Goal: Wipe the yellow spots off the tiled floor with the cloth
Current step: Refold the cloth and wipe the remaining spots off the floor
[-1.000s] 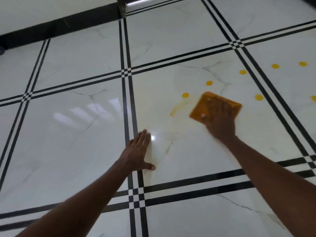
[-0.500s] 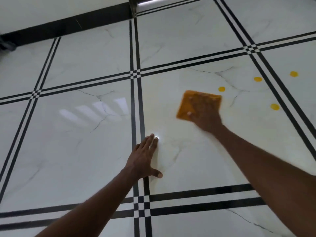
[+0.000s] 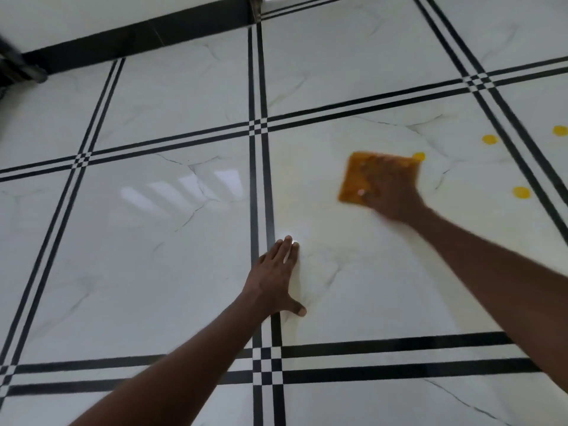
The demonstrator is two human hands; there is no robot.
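The person leans low over the glossy white tiled floor (image 3: 384, 272), and the right hand (image 3: 390, 192) lies spread flat on top of an orange cloth (image 3: 359, 176), palm pressing it against the tile rather than gripping it. The cloth lies on the tile right of the black double line, its far right corner just touching one yellow spot (image 3: 418, 156). Three more spots sit farther right: one (image 3: 490, 139) beyond that corner, one (image 3: 521, 192) nearer and level with the hand, and one (image 3: 560, 130) at the right edge across the next black lines. The left hand (image 3: 276, 281) rests open and empty on the floor, fingers together, thumb out, straddling the near line as a prop. The cloth looks thin, soft and light, so I judge it will bunch or slide out from under a loose palm on such a slick, shiny tile; broad downward pressure through the whole palm, with the fingers spread over its middle, seems the way to keep it moving as one piece. The spots look wet enough to smear, and a faint yellowish haze shows on the tile around the cloth.
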